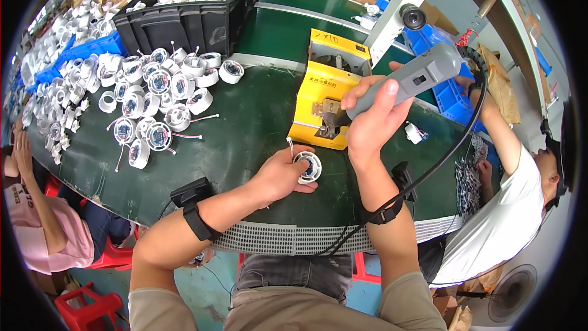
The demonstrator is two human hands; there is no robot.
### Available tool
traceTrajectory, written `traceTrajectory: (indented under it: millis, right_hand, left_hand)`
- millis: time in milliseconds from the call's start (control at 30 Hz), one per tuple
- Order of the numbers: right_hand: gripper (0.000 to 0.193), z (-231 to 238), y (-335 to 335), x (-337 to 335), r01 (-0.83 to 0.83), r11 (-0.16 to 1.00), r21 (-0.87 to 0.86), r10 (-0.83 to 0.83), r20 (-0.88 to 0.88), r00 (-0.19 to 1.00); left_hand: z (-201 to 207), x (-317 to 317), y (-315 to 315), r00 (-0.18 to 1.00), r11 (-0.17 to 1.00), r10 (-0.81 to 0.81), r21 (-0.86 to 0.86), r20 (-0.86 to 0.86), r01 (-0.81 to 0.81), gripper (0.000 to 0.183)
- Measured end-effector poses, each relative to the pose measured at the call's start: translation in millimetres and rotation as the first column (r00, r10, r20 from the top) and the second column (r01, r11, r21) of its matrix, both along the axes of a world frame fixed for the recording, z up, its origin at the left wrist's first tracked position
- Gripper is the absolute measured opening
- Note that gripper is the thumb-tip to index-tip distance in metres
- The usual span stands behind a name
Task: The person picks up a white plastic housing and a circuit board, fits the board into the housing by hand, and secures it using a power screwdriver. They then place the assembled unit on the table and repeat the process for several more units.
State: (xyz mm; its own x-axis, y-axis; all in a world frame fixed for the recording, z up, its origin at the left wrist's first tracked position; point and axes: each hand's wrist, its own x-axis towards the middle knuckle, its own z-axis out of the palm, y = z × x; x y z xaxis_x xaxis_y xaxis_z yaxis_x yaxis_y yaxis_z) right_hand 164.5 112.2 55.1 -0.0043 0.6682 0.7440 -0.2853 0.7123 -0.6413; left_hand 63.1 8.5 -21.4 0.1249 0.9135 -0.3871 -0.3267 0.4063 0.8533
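My left hand is closed around a white round plastic housing with a blue circuit board inside, held low over the green table. A thin wire with a white plug sticks up beside my thumb. Raised at the right, my right hand grips a grey electric screwdriver with a black cable. The screwdriver's lower end points down and left to the metal outlet of a yellow screw feeder; whether its bit touches a screw there cannot be made out.
Many white housings with boards and wires are piled at the left. Behind them stands a black crate of small white parts. A co-worker in a white shirt reaches in at the right; another in pink sits left. The screwdriver cable loops past my right forearm.
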Motion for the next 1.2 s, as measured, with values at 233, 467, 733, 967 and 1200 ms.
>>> traceTrajectory:
  millis: [233,467,733,967,1200]
  right_hand:
    - [0.036,-0.5,1.1,-0.5,-0.005,1.000,0.015,0.005,0.029,1.000]
    - [0.035,-6.1,-0.6,2.6,-0.053,0.998,0.017,0.052,0.052,0.997]
    - [0.042,-19.4,-42.4,7.0,-0.194,0.975,-0.107,0.190,-0.043,0.981]
    - [0.042,-25.5,-48.5,0.4,-0.214,0.963,-0.163,0.215,-0.015,0.977]
    - [0.040,-30.5,-47.8,0.4,-0.265,0.950,-0.163,0.264,-0.024,0.964]
  left_hand:
    - [-0.4,0.1,0.3,1.000,1.000,0.009,-0.004,0.006,-0.009,0.034]
    - [-0.5,-0.2,5.2,0.991,0.991,0.132,-0.003,0.024,-0.132,0.033]
    - [0.5,-2.7,3.8,0.990,0.990,0.139,0.035,0.019,-0.139,0.030]
    - [2.2,-3.4,4.3,0.994,0.992,0.113,0.050,-0.010,-0.113,0.030]
    - [1.8,-1.5,1.4,0.989,0.987,0.148,0.063,0.005,-0.148,0.031]
